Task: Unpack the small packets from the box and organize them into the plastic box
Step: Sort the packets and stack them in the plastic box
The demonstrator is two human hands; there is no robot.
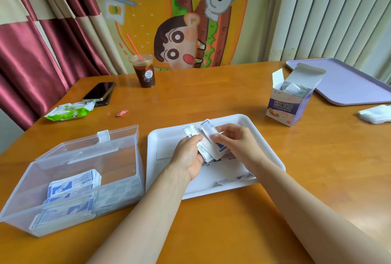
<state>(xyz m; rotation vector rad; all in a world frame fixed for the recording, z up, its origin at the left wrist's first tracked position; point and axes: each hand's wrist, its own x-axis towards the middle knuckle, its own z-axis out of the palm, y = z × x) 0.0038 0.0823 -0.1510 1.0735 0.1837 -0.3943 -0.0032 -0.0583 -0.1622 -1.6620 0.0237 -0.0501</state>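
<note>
Over the white tray [262, 136], my left hand [188, 153] grips a small stack of white-and-blue packets [208, 143]. My right hand [234, 138] pinches the top packets of that same stack from the right. A few more packets [234, 179] lie loose on the tray under and beside my hands. The clear plastic box [69, 181] stands open at the left with several packets [74, 183] stacked inside. The open cardboard box [293, 98] stands at the right rear, more packets showing in its top.
An iced drink cup [145, 71], a phone [99, 93], a green wipes pack [69, 110] and a red wrapper [122, 113] lie at the back left. A purple tray [347, 81] and a white tissue [375, 114] are at the right.
</note>
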